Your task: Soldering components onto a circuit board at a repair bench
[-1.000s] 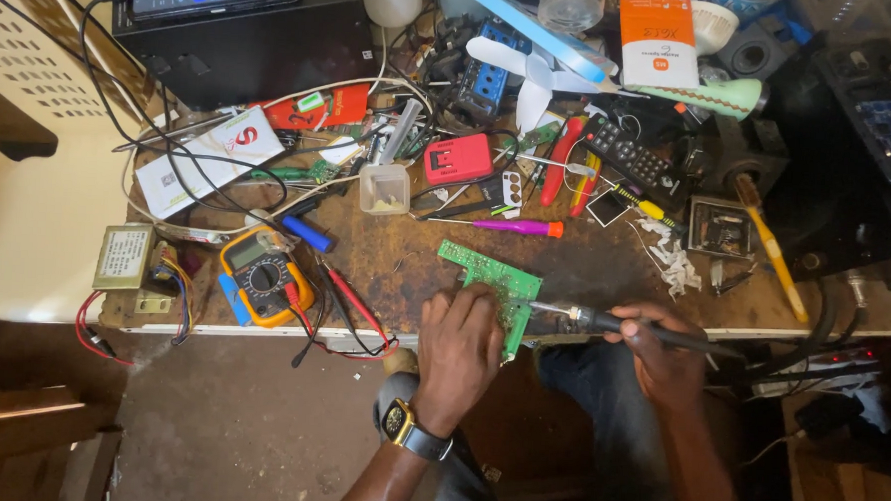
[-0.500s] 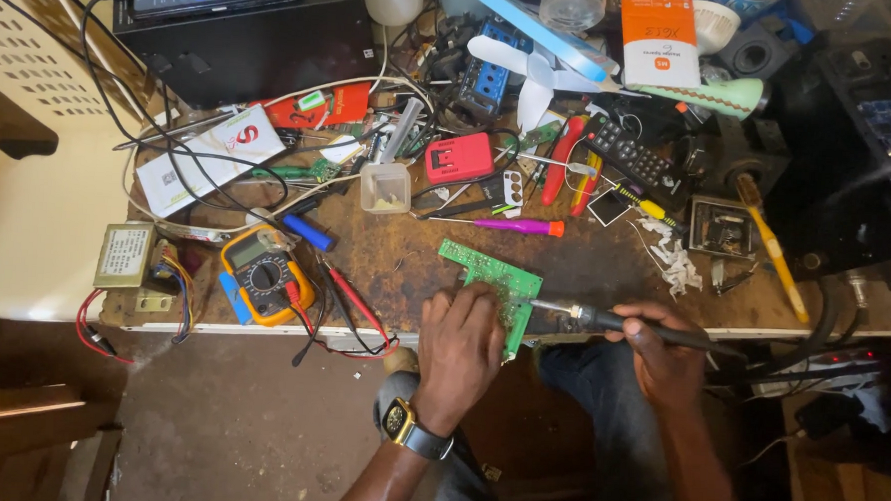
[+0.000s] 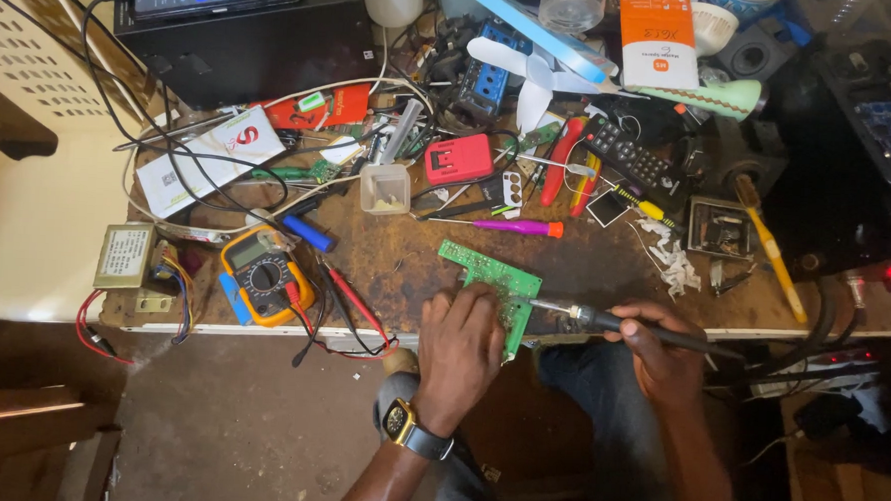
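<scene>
A green circuit board point(image 3: 487, 273) lies at the front edge of a worn brown workbench point(image 3: 404, 279). My left hand point(image 3: 458, 353), with a watch on the wrist, presses down on the board's near end. My right hand point(image 3: 661, 352) grips a black-handled soldering iron point(image 3: 603, 322) like a pen. The iron's metal tip touches the board's right side, just beside my left fingers.
An orange multimeter point(image 3: 262, 276) with red and black leads sits left of the board. A purple screwdriver point(image 3: 519, 227), a red box point(image 3: 458, 159), a small clear cup point(image 3: 385, 188), a remote point(image 3: 632, 158), a transformer point(image 3: 127, 257) and tangled wires crowd the bench. A white plastic chair point(image 3: 29, 162) stands at left.
</scene>
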